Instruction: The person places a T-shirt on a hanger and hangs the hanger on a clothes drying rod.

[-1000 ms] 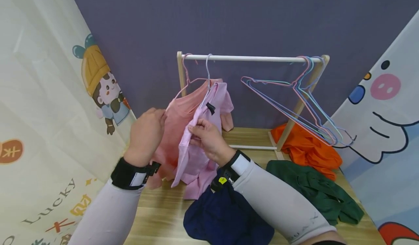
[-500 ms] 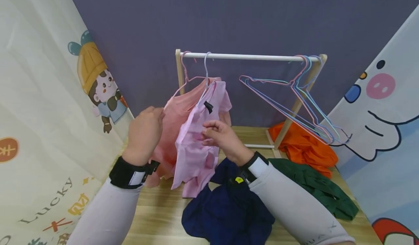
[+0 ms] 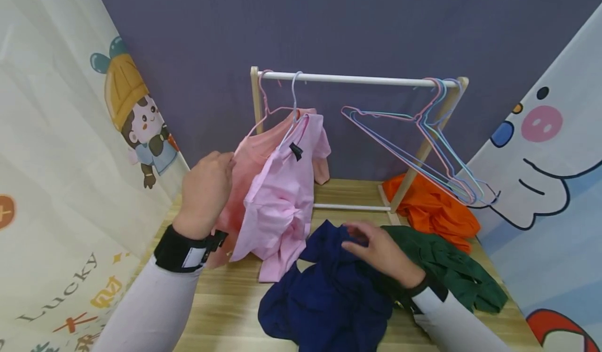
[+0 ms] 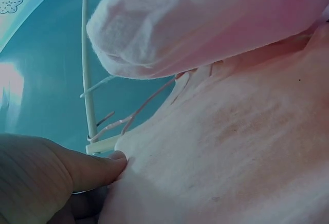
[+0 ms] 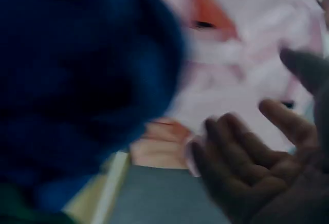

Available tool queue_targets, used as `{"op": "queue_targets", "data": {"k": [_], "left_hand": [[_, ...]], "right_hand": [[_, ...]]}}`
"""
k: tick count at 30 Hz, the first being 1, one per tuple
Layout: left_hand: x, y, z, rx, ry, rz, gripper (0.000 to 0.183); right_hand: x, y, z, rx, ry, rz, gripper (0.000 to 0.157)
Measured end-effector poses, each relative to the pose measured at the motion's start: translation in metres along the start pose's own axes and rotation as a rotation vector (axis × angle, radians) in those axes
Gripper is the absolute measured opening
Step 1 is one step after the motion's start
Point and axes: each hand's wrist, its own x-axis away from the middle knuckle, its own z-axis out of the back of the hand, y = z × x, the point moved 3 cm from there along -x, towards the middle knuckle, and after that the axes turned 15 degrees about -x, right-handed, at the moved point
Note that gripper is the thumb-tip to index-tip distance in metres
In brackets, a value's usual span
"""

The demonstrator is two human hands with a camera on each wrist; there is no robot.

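My left hand pinches the shoulder of a peach shirt that hangs on a pink hanger at the rack's left end. Beside it, a light pink shirt with a black tag hangs from a pale lilac hanger, its near side drooping. My right hand holds nothing; its fingers are spread above a crumpled navy garment on the table. In the right wrist view the right hand is blurred, with the navy cloth to its left.
Several bare wire hangers hang at the right end of the white rail. An orange garment lies under the rack's right leg. A dark green garment lies in front of it. Printed curtains flank both sides.
My right hand has let go of the light pink shirt and moved right and down to above the navy garment. The pink shirt's near side has dropped. My left hand keeps its place.
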Motion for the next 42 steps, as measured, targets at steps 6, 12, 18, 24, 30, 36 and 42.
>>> {"op": "queue_targets", "data": {"k": [6,12,18,24,30,36,42], "left_hand": [[0.0,0.002,0.0,-0.013,0.01,0.005,0.028],[0.001,0.003,0.0,-0.004,0.018,0.007,0.029],[0.002,0.004,-0.002,-0.002,0.02,0.011,0.029],[0.001,0.004,-0.003,-0.004,0.036,0.006,0.029],[0.001,0.005,-0.004,-0.011,0.04,0.013,0.028],[0.002,0.006,-0.004,-0.013,0.036,0.011,0.029],[0.002,0.006,-0.005,-0.014,0.043,0.013,0.028]], "right_hand": [[0.056,0.033,-0.043,0.222,-0.32,-0.093,0.11],[0.07,0.052,-0.074,0.231,-0.365,-0.226,0.112],[0.064,0.06,-0.085,0.321,-0.333,-0.227,0.109],[0.051,0.064,-0.089,0.343,-0.341,-0.221,0.108],[0.037,0.066,-0.094,0.354,-0.348,-0.218,0.108],[0.025,0.068,-0.099,0.354,-0.342,-0.188,0.107],[0.018,0.071,-0.102,0.373,-0.352,-0.181,0.108]]}}
